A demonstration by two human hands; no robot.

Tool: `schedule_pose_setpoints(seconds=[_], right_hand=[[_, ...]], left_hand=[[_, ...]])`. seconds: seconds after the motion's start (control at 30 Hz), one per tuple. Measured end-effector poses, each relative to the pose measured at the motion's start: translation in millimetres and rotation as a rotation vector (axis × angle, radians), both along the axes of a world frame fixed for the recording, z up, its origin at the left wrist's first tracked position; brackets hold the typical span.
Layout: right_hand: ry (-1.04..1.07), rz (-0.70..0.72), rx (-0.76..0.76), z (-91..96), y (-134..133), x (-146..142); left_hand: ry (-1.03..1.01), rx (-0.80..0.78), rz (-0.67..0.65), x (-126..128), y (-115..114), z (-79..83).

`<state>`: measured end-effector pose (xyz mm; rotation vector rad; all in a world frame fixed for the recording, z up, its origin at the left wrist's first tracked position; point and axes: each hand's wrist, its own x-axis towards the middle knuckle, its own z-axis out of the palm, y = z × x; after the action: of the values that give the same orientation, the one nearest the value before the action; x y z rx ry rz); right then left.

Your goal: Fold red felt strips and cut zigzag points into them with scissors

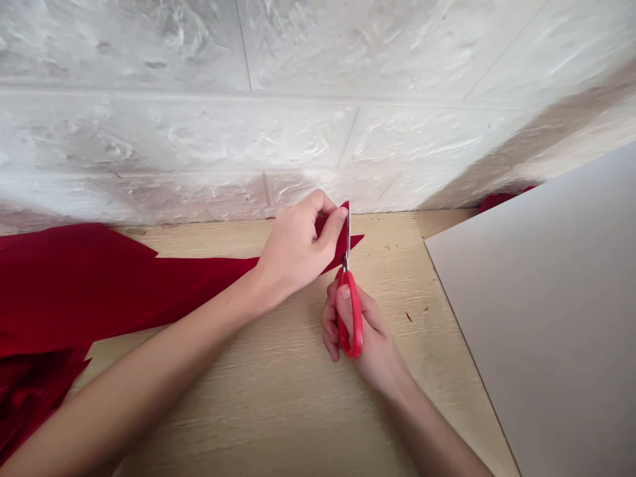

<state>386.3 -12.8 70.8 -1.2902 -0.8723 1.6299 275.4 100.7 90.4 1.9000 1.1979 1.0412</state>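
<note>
Our left hand [298, 240] pinches tapering dark-red fabric [124, 285]; our right hand [375, 348] grips red-looped metal scissors [354, 295]. A slip could nick our blade-side thumb [332, 232].

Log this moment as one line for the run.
Left hand: pinching red fabric | Right hand: holding red-handled scissors | Blades: at fabric's narrow end | Small red scraps: on pale wood-grain surface

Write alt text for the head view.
The right hand holds red-handled scissors, their blades at the edge of red fabric that the left hand pinches. Beneath is a wooden surface; behind, a white brick-patterned wall; at right, a white board.
</note>
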Motion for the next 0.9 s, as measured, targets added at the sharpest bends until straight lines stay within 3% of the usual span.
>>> schedule_pose_setpoints(seconds=[0.2,0.53,0.9], right_hand=[[0.035,-0.044,-0.036,-2.3,0,1],[-0.014,0.032,-0.080,8.1,-1,0],[-0.013,0.040,-0.125,5.5,0,1]], left_hand=[[-0.009,-0.026,0.003,-1,1,0.8],[0.023,0.030,0.035,-4,6,-0.9],[0.059,0.053,0.035,-4,4,0.7]])
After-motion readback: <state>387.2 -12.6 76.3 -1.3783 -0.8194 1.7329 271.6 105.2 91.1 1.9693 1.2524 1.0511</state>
